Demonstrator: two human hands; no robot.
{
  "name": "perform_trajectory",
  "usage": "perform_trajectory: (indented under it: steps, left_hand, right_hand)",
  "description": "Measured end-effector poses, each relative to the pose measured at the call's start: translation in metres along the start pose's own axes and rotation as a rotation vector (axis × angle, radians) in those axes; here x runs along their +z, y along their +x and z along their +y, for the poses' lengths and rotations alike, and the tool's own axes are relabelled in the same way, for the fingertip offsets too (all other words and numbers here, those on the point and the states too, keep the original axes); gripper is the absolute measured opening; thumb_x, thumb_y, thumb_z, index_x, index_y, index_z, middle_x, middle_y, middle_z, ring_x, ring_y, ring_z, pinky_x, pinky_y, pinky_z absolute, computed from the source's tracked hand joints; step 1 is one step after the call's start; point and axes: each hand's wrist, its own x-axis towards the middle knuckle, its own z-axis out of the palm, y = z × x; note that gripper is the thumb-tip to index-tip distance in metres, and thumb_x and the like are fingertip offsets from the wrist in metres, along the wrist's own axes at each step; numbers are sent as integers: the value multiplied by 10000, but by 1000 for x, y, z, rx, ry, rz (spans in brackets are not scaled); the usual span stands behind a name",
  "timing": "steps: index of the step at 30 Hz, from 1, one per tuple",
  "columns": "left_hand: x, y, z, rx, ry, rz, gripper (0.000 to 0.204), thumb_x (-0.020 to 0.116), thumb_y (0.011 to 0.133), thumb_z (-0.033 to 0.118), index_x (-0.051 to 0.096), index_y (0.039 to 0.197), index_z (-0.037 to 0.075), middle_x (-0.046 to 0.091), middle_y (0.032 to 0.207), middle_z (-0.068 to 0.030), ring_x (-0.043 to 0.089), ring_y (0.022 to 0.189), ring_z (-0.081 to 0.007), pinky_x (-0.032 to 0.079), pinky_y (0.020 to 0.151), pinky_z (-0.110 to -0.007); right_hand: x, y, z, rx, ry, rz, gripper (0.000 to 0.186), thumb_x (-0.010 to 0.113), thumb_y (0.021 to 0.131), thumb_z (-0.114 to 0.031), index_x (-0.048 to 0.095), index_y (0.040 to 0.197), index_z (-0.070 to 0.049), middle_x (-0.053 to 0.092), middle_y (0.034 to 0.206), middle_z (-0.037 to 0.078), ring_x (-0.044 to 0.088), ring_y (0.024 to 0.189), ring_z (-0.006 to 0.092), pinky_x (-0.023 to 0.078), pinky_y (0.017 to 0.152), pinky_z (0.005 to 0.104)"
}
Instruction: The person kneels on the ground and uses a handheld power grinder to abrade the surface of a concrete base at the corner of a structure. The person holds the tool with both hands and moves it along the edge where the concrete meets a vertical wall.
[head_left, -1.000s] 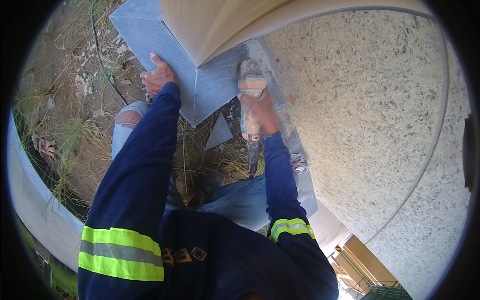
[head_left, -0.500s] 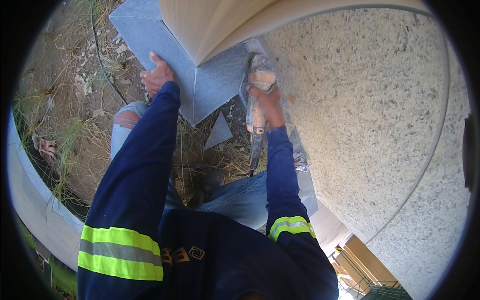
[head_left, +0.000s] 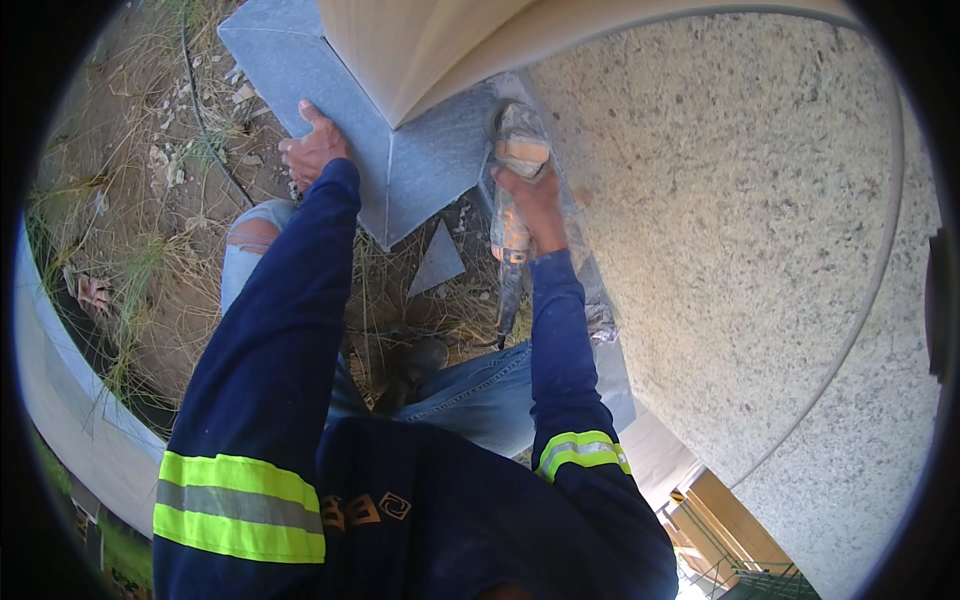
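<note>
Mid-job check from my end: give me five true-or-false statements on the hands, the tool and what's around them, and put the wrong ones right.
1. The right hand grips a dusty power tool. True.
2. The left hand also grips the power tool. False: the left hand is at the edge of the grey slab.
3. A triangular grey piece lies on the ground. True.
4. The sleeve bands are red. False: the sleeve bands are yellow-green and grey.
5. The jeans are torn at one knee. True.
</note>
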Motion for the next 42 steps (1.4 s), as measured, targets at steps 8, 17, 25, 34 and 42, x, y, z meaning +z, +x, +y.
perform_trajectory:
  steps: [8, 17, 25, 34, 42]
  left_hand:
    - [-13, -8, 9, -20, 35, -63, 1003, 499, 907, 796, 604, 1264, -136, 673, 1215, -346, 660, 1154, -501, 484, 1019, -565]
    - [-10, -5, 7, -15, 56, -53, 959, 505, 919, 782, 606, 1261, -107, 673, 1216, -313, 667, 1131, -482, 492, 988, -577]
    - [-8, -8, 7, -15, 54, -28, 945, 528, 914, 771, 613, 1240, -113, 680, 1181, -321, 670, 1116, -489, 497, 975, -570]
    - [-5, -3, 4, -14, 48, -33, 946, 521, 915, 773, 611, 1240, -111, 680, 1167, -323, 672, 1115, -482, 495, 965, -578]
    - [-9, -5, 7, -15, 43, -62, 953, 516, 915, 777, 600, 1266, -105, 663, 1224, -318, 656, 1143, -491, 485, 990, -578]
  right_hand:
    - [21, -15, -27, 34, -113, -91, 772, 867, 762, -306, 543, 1352, 72, 714, 1192, 227, 705, 1101, 330, 539, 960, 408]
    - [42, -33, -35, -57, -207, -185, 694, 861, 761, -301, 561, 1292, 31, 721, 1142, 210, 720, 1037, 327, 559, 897, 436]
    - [6, 7, -3, -2, 5, -25, 618, 879, 754, -243, 607, 1222, 56, 734, 1094, 183, 727, 969, 276, 573, 845, 386]
    - [27, -18, -21, 1, -101, -145, 651, 866, 758, -297, 613, 1261, 31, 742, 1071, 198, 735, 967, 298, 571, 853, 404]
    - [41, -32, -25, -88, -183, -147, 741, 869, 745, -332, 559, 1309, 35, 720, 1110, 194, 723, 971, 338, 570, 861, 434]
